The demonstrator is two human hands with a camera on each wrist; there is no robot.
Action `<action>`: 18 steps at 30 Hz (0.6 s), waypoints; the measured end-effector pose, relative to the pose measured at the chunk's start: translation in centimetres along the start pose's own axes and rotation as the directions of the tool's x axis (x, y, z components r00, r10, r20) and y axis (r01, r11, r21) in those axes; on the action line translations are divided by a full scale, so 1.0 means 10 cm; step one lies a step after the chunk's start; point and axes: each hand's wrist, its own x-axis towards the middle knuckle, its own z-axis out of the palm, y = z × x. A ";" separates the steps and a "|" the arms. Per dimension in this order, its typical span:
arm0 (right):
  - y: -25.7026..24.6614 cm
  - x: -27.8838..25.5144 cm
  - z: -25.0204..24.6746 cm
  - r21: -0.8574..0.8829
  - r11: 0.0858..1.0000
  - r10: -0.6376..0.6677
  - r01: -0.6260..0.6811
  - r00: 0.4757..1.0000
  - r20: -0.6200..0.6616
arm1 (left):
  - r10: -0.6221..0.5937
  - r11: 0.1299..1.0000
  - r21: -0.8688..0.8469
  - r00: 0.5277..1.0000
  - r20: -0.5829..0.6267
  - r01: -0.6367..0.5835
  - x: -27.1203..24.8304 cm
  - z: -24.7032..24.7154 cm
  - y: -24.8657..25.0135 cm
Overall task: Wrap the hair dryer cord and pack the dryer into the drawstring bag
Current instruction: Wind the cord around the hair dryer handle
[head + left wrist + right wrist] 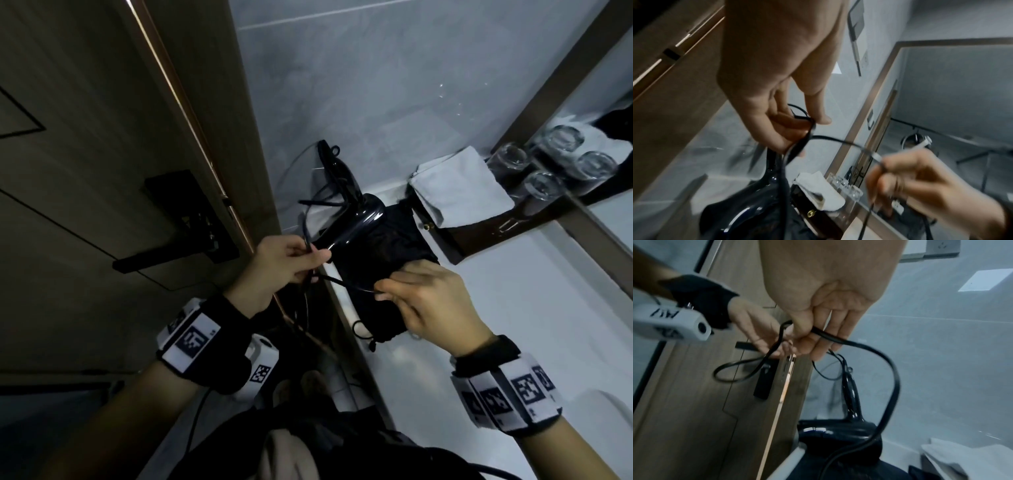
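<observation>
Wood-grain door (85,171) fills the left side of the scene, with a black handle (178,240) on it. Just right of that handle the left hand (277,263) has its thumb and fingers (777,128) pinched together on gathered loops of the black cord (346,282), and one loop hangs below the hand in the right wrist view. From there a short run of cord crosses to the right hand (435,298), whose thumb and fingers (818,331) are clamped on it; the motion blur makes it hard to say exactly how many strands that hand holds. Between and beyond the two hands the glossy black hair dryer (363,216) lies on the white tabletop (513,308), its handle pointing to the far wall and its body resting on the black drawstring bag (380,267). The bag lies flat under the right hand, its drawstring end (363,332) at the near edge. Farther right a folded white cloth (459,188) sits on a dark wooden tray (448,240), and upturned drinking glasses (534,174) stand beside it against the mirror (609,144).
</observation>
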 end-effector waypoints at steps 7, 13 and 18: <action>-0.02 -0.08 0.22 0.009 0.979 0.204 -0.205 0.977 0.065 | 0.144 0.980 -0.123 0.983 -0.116 -0.158 0.00 0.03 0.07; -0.14 -0.05 0.30 0.125 0.925 0.335 -0.359 0.925 0.180 | 0.255 0.927 -0.207 0.930 -0.265 -0.313 0.03 0.09 0.14; 0.03 0.05 0.38 0.364 0.767 0.487 -0.529 0.848 0.207 | 0.319 0.896 -0.267 0.932 -0.171 -0.355 -0.03 0.11 0.17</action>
